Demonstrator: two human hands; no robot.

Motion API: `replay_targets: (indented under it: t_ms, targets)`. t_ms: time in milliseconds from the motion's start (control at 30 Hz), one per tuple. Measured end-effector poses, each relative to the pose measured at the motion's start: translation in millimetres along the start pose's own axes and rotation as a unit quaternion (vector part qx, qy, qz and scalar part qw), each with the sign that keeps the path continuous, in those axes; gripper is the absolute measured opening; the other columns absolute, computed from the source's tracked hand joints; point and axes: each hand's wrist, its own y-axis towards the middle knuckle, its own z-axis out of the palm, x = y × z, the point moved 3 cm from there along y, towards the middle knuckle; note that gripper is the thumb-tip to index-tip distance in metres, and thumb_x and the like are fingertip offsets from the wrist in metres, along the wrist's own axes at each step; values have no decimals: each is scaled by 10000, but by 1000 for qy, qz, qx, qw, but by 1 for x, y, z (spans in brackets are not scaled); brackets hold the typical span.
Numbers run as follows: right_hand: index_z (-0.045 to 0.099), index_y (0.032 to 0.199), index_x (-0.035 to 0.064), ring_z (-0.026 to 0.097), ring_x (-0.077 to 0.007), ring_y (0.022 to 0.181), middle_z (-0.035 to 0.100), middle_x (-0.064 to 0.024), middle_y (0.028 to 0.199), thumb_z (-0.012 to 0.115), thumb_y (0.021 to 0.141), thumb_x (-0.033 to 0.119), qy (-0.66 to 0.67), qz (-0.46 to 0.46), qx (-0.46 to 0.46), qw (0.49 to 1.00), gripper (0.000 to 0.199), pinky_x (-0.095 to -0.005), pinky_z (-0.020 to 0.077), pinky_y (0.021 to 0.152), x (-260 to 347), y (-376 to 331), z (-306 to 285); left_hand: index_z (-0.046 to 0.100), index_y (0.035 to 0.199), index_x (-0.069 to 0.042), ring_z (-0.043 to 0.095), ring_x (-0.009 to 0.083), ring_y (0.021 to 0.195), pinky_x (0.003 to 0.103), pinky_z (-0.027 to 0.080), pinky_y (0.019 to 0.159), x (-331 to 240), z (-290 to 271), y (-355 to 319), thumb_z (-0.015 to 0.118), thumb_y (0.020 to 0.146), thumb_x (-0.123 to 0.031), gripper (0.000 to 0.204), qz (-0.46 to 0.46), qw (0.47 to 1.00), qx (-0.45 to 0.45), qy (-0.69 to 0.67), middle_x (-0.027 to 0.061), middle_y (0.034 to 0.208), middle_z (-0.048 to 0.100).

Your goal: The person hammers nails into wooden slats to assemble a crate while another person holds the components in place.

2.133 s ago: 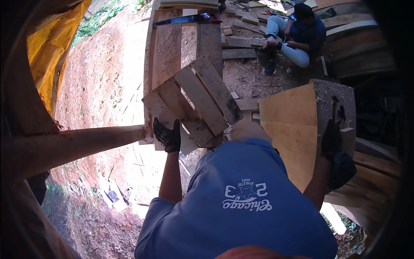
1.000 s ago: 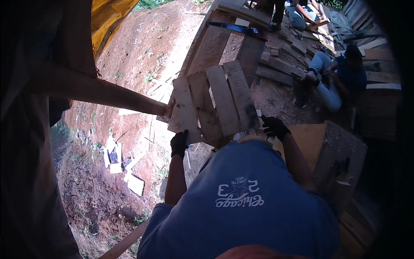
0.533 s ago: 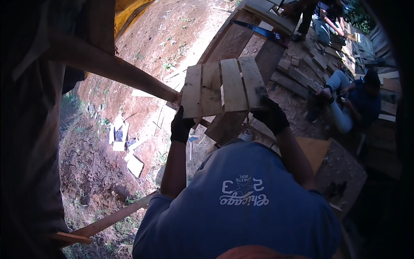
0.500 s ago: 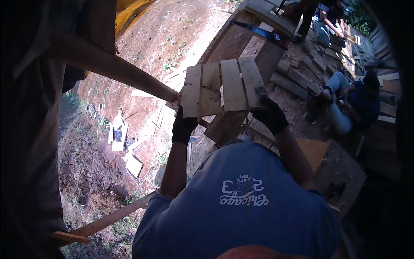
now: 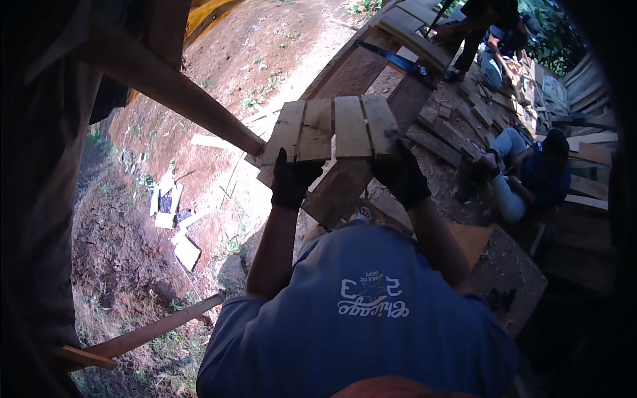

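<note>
I hold a small panel of several wooden slats out in front of my chest, nearly level. My left hand, in a black glove, grips its near left edge. On the near right corner my right hand, also in a black glove, is closed. The panel's left corner rests against a slanted wooden beam that runs in from the upper left. My blue shirt fills the lower part of the view.
Below lies a red dirt slope with wood scraps. A plank ramp with a hand saw runs up ahead. A person in blue sits at right among stacked boards; another person stands farther back. A plywood sheet lies near my right side.
My right hand left the plywood sheet and took the panel's right corner. Both hands turned the panel from tilted to nearly level and brought its left corner against the slanted beam.
</note>
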Motion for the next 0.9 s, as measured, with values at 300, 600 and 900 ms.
replay_targets:
  t_ms: [300,600,900]
  targets:
    - [540,1425,51,667,-312,1186,649,-162,1306,702,986,361,18,-20,52,998,561,-445,583,1003,33,36,37,395,1553,94,605,430,1298,492,494,1062,-41,23,37,295,1072,-679,916,-1,992,-109,55,366,1427,575]
    - [553,1413,-1,648,-367,1245,604,-224,1388,703,987,288,-173,-4,-106,979,536,-459,602,933,13,-5,-52,352,1592,-45,569,351,1370,479,510,1123,-11,-7,4,467,1108,-467,652,64,995,-77,6,237,1558,476]
    - [613,1410,98,447,-440,1456,493,-202,1570,886,803,357,-852,-418,-134,287,714,-549,394,1178,51,-78,60,500,1476,31,750,345,1064,456,643,887,-26,48,-30,568,1060,-95,440,169,938,-193,233,290,1155,721]
